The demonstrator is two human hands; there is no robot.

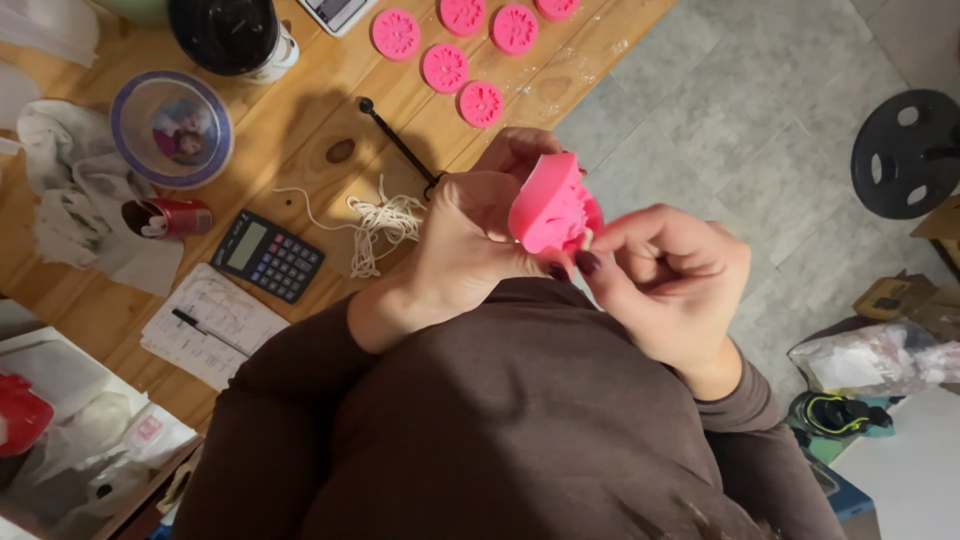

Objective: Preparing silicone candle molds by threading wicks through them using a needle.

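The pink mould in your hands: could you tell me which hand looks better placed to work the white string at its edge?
Probably the right hand: its fingertips pinch the white string at the pink mould, while the left hand is wrapped around the mould, holding it.

The person is wearing a dark brown long-sleeved top, its sleeves ending just short of both wrists. The left hand and the right hand are showing bare, with fingernails wearing dark polish. No rings or watch are showing.
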